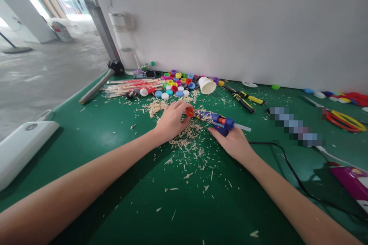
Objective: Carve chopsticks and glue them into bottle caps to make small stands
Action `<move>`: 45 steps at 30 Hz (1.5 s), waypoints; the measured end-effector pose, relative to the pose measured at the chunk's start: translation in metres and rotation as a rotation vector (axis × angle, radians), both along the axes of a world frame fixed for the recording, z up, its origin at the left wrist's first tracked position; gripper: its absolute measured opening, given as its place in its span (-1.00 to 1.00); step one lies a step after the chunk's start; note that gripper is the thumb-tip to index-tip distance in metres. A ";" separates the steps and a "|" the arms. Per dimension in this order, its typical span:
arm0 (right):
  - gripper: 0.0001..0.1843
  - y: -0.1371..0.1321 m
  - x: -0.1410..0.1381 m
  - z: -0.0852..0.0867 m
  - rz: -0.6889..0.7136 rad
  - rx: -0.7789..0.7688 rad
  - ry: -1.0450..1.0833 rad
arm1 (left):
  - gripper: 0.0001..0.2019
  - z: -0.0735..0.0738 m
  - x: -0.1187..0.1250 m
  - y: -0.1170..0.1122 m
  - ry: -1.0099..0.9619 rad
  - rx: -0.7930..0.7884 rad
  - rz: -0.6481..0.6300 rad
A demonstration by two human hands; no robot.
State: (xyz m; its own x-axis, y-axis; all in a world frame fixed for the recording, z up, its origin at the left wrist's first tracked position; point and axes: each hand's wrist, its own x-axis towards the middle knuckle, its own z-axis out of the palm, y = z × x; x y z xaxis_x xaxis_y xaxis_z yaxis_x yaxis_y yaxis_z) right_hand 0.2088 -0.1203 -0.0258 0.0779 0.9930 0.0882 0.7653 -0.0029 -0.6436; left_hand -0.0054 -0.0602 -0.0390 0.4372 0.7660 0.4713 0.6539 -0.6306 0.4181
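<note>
My right hand (pixel 234 145) is closed round the handle of a blue hot glue gun (pixel 208 116), with a clear glue stick (pixel 243 127) poking out of its back end. The gun points left. Between the fingers of my left hand (pixel 174 120) is a red bottle cap (pixel 189 112), right at the gun's nozzle; whether nozzle and cap touch, I cannot tell. Pale wood shavings (pixel 186 142) lie beneath and around both hands, and some rest on top of the gun. A fuller heap of shavings (pixel 156 107) sits just beyond my left hand.
Coloured bottle caps (pixel 179 93), wrapped sticks (pixel 135 86) and a tipped paper cup (pixel 207 85) line the wall side. Pliers (pixel 244 99) and scissors (pixel 345 118) lie right, a hammer (pixel 100 84) left, near a white box (pixel 25 149). A black cord (pixel 290 164) crosses the green table (pixel 161 214).
</note>
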 end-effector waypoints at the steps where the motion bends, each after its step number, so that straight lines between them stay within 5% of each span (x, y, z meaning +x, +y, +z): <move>1: -0.62 0.000 0.000 0.000 0.005 -0.002 -0.003 | -0.69 0.000 0.000 0.000 0.003 -0.002 0.001; 19: -0.58 -0.002 -0.005 0.005 0.112 0.087 -0.043 | -0.68 0.000 0.001 0.000 0.052 0.009 0.021; 33: -0.82 -0.002 -0.003 0.003 0.082 0.041 -0.060 | -0.73 0.002 0.002 -0.001 0.041 -0.010 0.054; 45: -0.81 -0.002 0.001 0.004 0.084 0.051 0.004 | -0.75 0.003 0.003 0.001 -0.024 -0.011 0.065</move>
State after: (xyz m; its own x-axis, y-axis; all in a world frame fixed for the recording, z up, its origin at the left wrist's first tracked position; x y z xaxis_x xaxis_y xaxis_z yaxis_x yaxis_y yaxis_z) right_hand 0.2101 -0.1219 -0.0217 -0.0048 0.9903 0.1391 0.7590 0.0942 -0.6443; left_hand -0.0029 -0.0594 -0.0355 0.3753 0.7976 0.4723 0.6827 -0.5825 0.4412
